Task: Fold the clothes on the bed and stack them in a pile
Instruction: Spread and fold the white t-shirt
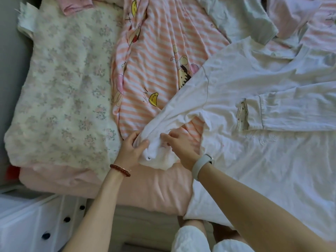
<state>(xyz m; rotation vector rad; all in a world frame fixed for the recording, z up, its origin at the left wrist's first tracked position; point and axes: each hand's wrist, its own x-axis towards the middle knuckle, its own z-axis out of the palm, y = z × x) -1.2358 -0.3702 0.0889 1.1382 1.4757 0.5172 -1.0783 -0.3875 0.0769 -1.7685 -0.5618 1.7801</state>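
A large white long-sleeved cotton garment (263,135) is lying spread across the right part of the pink-sheeted bed (154,190), its hem hanging over the bed's near edge and one long sleeve (181,113) reaching left from its body. The left hand (131,148), wearing a dark red beaded bracelet (120,170), is curling its fingers round the bunched cuff end of that sleeve, so its grip is holding the sleeve. The right hand (180,144), with a white wristband (201,165) just behind it, is pinching the same sleeve from the other side, fingers bent into the fabric. Just left of the white garment, partly under the sleeve, a pink-and-white striped cloth with cartoon bananas (154,57) is lying rumpled. Further left of it a cream floral quilted blanket (63,91) is covering the bed's left side. Beyond the white garment, pale green (241,19) and pale pink clothes (294,15) are lying loose. Below the bed's left corner a white drawer unit with dark knobs (32,224) is standing.
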